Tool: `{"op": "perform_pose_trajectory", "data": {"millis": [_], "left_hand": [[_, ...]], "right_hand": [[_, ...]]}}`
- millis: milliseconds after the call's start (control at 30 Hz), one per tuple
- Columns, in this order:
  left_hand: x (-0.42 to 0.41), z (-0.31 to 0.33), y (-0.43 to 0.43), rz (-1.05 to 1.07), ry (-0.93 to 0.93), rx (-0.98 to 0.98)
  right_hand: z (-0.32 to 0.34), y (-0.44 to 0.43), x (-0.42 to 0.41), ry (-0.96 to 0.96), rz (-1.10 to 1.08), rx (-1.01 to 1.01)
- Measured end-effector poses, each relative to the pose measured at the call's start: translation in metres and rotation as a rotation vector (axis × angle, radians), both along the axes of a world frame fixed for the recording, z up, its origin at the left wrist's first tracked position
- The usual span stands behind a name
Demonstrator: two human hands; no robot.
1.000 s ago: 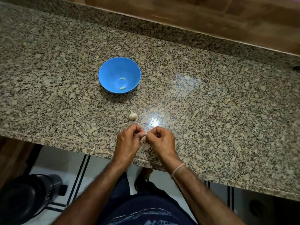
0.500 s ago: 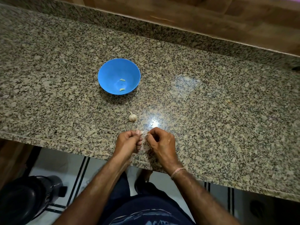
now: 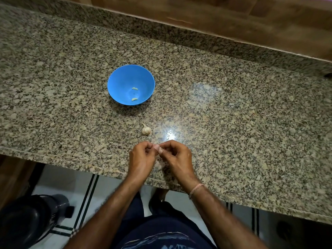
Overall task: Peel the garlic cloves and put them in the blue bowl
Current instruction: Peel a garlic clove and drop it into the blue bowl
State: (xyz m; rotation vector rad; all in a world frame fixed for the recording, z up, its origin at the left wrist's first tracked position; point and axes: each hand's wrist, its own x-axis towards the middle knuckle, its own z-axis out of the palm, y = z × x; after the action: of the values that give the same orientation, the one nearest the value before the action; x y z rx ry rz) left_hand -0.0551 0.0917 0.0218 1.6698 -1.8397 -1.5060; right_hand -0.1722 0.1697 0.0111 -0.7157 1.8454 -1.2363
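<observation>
Both hands meet near the granite surface's front edge, the left hand and right hand with fingers pinching a small garlic clove between them, apparently to strip its skin. The garlic bulb lies just beyond; the blue bowl, holding two peeled cloves, stands farther back, unobstructed.

Head view, steeply downward, counter close — hands nearest
</observation>
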Motion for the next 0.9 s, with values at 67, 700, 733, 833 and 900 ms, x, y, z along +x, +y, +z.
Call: {"op": "perform_pose_trajectory", "data": {"millis": [67,700,733,833,900], "left_hand": [[0.001,-0.003,0.000,0.058,0.103,0.104],[-0.006,0.006,0.003,0.172,0.196,0.122],[-0.005,0.006,0.003,0.132,0.151,0.063],[-0.005,0.006,0.003,0.053,0.039,-0.061],[-0.005,0.006,0.003,0.054,0.041,-0.050]], "right_hand": [[0.000,-0.001,-0.002,-0.117,-0.062,0.003],[0.006,0.002,0.000,-0.281,-0.098,-0.052],[0.007,0.002,0.001,-0.285,-0.096,-0.064],[0.007,0.002,0.002,-0.275,-0.099,-0.079],[0.007,0.001,0.002,-0.257,-0.096,-0.074]]}}
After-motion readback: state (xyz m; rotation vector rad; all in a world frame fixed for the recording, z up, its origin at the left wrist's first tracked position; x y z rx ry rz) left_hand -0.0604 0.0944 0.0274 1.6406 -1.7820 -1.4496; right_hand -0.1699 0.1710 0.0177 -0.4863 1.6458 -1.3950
